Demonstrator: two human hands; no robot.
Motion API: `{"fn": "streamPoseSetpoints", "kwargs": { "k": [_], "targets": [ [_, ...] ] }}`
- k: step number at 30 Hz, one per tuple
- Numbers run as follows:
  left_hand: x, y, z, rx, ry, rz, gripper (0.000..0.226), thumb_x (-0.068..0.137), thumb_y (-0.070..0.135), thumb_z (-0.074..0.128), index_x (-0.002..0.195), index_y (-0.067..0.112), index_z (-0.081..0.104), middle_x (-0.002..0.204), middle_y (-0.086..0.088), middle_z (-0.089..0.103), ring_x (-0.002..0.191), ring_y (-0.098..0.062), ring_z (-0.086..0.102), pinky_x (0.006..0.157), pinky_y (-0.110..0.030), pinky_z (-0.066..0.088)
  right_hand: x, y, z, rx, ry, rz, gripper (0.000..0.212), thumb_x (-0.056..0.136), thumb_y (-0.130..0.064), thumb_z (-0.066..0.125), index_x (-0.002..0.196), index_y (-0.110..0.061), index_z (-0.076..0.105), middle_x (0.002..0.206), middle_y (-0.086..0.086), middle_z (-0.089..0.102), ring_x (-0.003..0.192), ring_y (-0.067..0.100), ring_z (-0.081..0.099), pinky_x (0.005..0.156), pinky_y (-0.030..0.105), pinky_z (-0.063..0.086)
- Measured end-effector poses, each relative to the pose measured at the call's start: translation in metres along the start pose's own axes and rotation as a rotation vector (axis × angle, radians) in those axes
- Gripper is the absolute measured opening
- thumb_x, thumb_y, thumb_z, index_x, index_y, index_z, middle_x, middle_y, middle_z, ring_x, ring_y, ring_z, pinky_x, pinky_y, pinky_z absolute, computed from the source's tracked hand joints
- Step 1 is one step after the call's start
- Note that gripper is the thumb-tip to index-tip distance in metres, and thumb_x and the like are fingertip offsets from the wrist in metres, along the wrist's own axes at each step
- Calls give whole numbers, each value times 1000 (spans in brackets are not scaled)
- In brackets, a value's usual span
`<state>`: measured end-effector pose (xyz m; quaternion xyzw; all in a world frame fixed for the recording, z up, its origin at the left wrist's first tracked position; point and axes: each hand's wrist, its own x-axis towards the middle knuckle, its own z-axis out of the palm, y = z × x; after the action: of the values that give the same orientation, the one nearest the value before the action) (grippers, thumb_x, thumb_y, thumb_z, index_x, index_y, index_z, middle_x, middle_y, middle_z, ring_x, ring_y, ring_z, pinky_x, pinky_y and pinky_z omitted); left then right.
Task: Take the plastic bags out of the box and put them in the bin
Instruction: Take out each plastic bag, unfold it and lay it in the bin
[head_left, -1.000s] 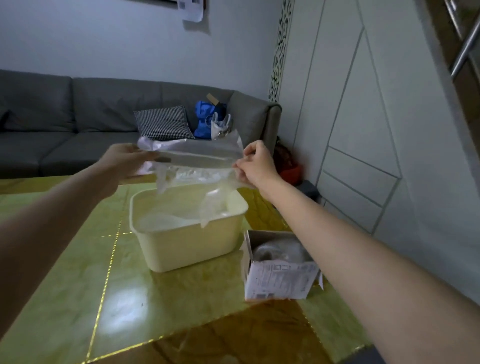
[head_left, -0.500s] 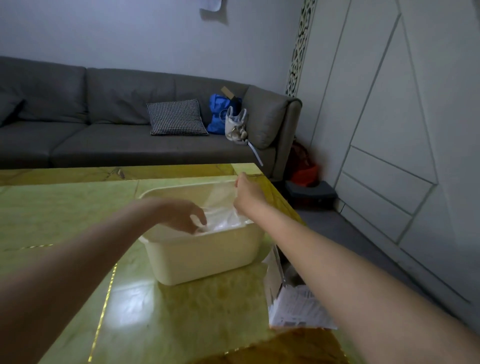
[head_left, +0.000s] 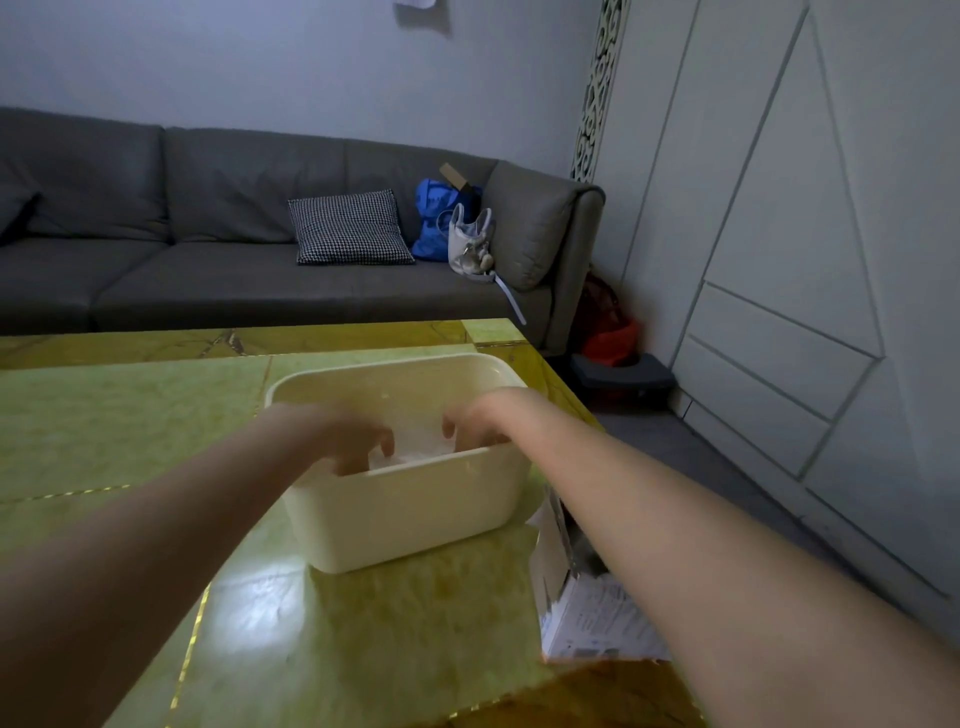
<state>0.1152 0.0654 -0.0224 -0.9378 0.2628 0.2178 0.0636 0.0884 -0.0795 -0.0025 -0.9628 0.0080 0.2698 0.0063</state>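
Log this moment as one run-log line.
step: bagging | left hand: in bin, on plastic bag | right hand: in bin | grip: blurred | box: right of bin

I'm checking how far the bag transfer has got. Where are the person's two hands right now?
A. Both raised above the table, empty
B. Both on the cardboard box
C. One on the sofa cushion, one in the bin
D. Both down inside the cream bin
D: the left hand and right hand both reach over the rim into the cream bin, at the clear plastic bag inside it.
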Motion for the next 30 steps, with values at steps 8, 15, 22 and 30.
{"fn": "streamPoseSetpoints", "kwargs": {
  "k": [8, 15, 22, 30],
  "targets": [
    [-28, -8, -28, -246, 60, 75, 45, 86, 15, 64, 129, 19, 49, 135, 1, 47, 126, -19, 45, 105, -32, 35, -19, 8, -14, 225, 81, -88, 56, 88, -17, 65, 138, -7, 41, 128, 15, 52, 96, 25, 61, 85, 32, 54],
    [-64, 53, -51, -438, 471, 292, 23, 87, -3, 56, 106, 6, 65, 104, -3, 65, 101, -19, 61, 89, -27, 46, -91, 41, -27, 251, 238, -138, 15, 87, -10, 65, 102, -7, 62, 82, 3, 64, 65, 11, 62, 50, 16, 47],
    [-74, 136, -22, -340, 303, 459, 27, 86, 4, 56, 111, 11, 65, 112, -2, 65, 100, -15, 60, 88, -23, 44, -144, 79, 21, 221, 187, 12, 11, 85, -8, 65, 89, 2, 67, 59, 2, 63, 54, 14, 59, 55, 24, 49],
    [-63, 168, 22, -100, 343, 403, 30, 90, 26, 54, 118, 17, 57, 115, -4, 64, 102, -22, 60, 82, -29, 45, -155, 78, 80, 4, 362, 75, 10, 87, 1, 51, 85, -9, 51, 77, 6, 46, 77, 27, 52, 57, 33, 38]
  ]
}}
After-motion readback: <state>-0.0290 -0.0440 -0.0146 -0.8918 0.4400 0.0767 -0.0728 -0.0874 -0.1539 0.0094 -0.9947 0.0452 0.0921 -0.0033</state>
